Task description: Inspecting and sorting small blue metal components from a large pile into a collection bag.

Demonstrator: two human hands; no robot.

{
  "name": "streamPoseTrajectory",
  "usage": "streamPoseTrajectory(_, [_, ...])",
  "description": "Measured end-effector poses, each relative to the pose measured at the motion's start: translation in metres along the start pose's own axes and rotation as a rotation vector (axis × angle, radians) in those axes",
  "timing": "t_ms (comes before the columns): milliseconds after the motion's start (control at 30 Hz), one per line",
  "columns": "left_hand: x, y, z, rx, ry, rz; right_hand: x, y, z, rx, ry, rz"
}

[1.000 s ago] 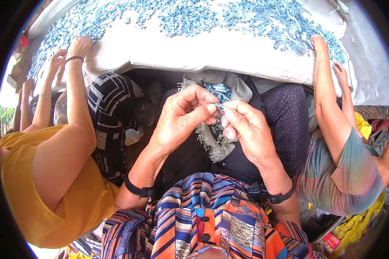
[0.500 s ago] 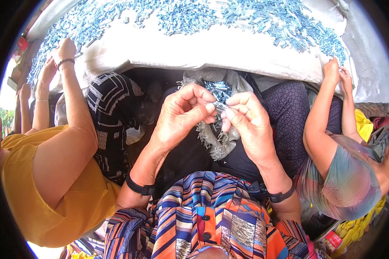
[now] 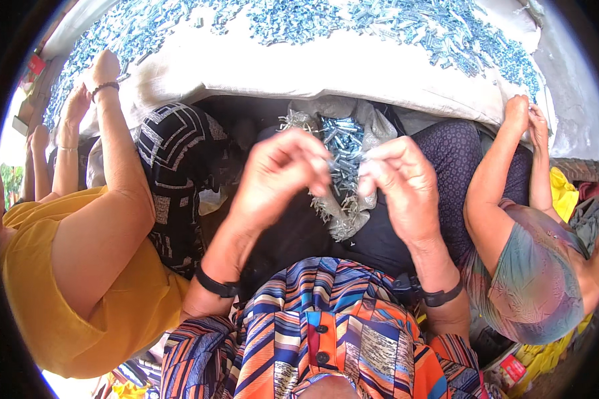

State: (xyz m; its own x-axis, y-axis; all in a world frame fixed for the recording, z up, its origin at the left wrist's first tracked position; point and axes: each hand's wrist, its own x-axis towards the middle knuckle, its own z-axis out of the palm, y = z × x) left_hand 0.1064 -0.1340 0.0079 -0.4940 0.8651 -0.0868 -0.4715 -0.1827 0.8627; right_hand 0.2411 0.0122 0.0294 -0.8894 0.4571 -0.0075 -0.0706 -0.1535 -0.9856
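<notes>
My left hand point(image 3: 279, 174) and my right hand point(image 3: 403, 184) hover apart over a grey woven sack point(image 3: 379, 124) with a frayed edge. Their fingers are curled but smeared by motion, so I cannot make out whether either holds anything. In the sack's mouth, between my hands, lies a heap of small bluish-silver metal pieces point(image 3: 343, 141), several of them short and tube-like. Dark bands circle both my wrists.
A pale cloth point(image 3: 259, 73) covers the work surface ahead, with many bluish metal pieces point(image 3: 293, 23) spread over its far part. A person in a yellow top point(image 3: 106, 279) works at my left. Another person in a multicoloured top point(image 3: 536, 272) works at my right.
My hands were together, fingertips pinching a small metal piece between them. They have moved apart, and the heap in the sack shows between them. I no longer see that piece.
</notes>
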Motion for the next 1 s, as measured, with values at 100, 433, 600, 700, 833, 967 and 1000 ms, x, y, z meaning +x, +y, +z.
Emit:
streamPoseTrajectory(100, [0.003, 0.005, -0.010, -0.043, 0.019, 0.093, 0.002, -0.003, -0.018, 0.050, 0.088, -0.039])
streamPoseTrajectory(433, [0.003, -0.001, 0.004, -0.047, -0.043, 0.046, -0.004, 0.005, 0.013, 0.030, -0.033, 0.002])
streamPoseTrajectory(600, [0.001, 0.000, 0.006, -0.026, -0.039, 0.050, -0.006, 0.013, 0.016, 0.174, 0.001, 0.016])
streamPoseTrajectory(700, [0.000, 0.003, 0.004, 0.019, -0.051, 0.050, -0.007, 0.012, 0.017, 0.148, 0.003, -0.012])
streamPoseTrajectory(833, [-0.002, 0.008, 0.005, 0.097, -0.058, 0.016, -0.007, 0.009, 0.015, 0.022, -0.032, -0.050])
streamPoseTrajectory(967, [-0.006, 0.012, 0.011, 0.175, -0.038, 0.047, -0.011, 0.005, 0.019, -0.016, -0.023, -0.058])
streamPoseTrajectory(1000, [-0.007, 0.012, 0.013, 0.196, -0.010, 0.063, -0.010, 0.006, 0.019, -0.007, -0.025, -0.062])
